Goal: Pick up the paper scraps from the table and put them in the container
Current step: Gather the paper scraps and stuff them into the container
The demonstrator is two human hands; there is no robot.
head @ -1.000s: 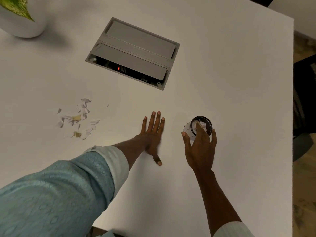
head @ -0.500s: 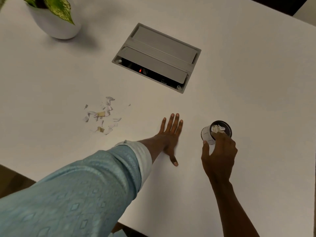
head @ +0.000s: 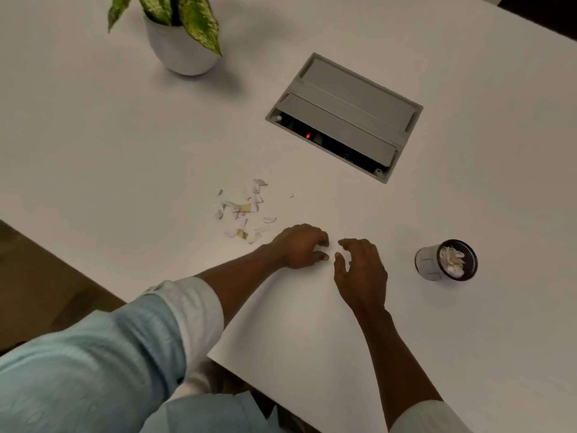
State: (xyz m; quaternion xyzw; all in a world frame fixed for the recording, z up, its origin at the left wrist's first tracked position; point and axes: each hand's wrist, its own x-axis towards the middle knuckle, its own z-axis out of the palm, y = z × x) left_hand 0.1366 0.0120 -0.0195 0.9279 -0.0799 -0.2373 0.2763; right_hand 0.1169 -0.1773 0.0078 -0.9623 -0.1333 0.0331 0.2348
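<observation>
The paper scraps (head: 243,210) are found just up-left of the clenched, empty left grip (head: 299,246), nearer than the released right grip (head: 359,270).

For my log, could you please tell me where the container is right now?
In the head view, the container sits on the table at the right, apart from the right hand.

Scattered paper scraps (head: 243,212); upright container (head: 445,260) part-filled.

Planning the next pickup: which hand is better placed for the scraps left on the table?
Left. The left hand sits beside the paper scraps; the right hand lies farther off, nearer the container.
</observation>
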